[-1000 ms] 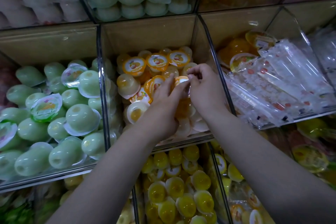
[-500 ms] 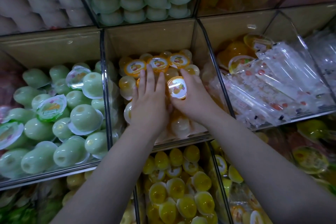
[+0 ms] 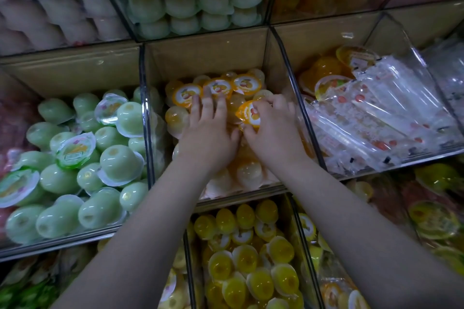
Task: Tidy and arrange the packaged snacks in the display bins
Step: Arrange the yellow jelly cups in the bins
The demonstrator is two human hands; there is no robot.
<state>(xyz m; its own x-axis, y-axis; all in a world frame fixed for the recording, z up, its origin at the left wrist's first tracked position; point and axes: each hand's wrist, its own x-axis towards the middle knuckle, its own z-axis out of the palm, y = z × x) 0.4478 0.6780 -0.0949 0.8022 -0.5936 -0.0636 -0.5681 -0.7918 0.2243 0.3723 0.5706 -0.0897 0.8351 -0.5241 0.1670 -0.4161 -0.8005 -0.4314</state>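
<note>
Both my hands are inside the middle clear bin (image 3: pixel 281 63), which holds several orange-lidded jelly cups. My right hand (image 3: pixel 273 130) grips one jelly cup (image 3: pixel 249 114) with its printed orange lid facing up, fingers curled over its far edge and thumb under it. My left hand (image 3: pixel 208 130) lies flat with straight fingers on the pile of cups just left of it. Three cups with their lids up form a row (image 3: pixel 218 88) along the back of the pile. Cups under my hands are hidden.
A bin of green jelly cups (image 3: pixel 75 158) stands to the left. To the right a bin holds clear wrapped packets (image 3: pixel 376 118) and orange cups. Below are bins of yellow jelly cups (image 3: pixel 246 258). Upper shelves hold white and pale green cups (image 3: pixel 195 7).
My right hand has tilted the held cup and moved it slightly right. My left hand, which had gone flat onto the pile, stays there with its fingers reaching the back row.
</note>
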